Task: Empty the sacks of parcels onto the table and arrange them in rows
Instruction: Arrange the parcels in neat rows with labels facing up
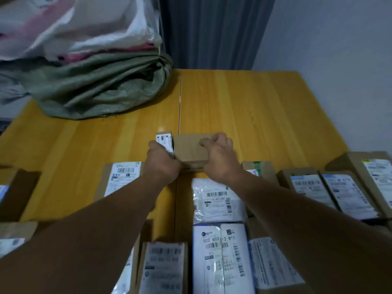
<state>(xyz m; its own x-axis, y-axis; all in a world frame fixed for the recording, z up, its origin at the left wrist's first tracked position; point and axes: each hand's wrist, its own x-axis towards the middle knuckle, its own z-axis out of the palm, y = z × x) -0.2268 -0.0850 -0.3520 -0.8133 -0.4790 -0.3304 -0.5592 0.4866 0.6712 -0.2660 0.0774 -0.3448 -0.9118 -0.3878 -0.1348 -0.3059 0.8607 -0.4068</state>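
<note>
Yellow wood counter [244, 107], empty sacks [101, 90] heaped far left. Your left hand [162, 164] and right hand [218, 158] both clamped on small cardboard parcel [191, 149], mid-counter beyond labelled rows. Likely light, stiff, crushable at corners; grip opposite side faces, keep label up.

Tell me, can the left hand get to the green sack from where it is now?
Probably yes, but not at once. The left hand is gripping the small cardboard box together with the right hand. Bare table lies between it and the green sack, with nothing in the way.
</note>
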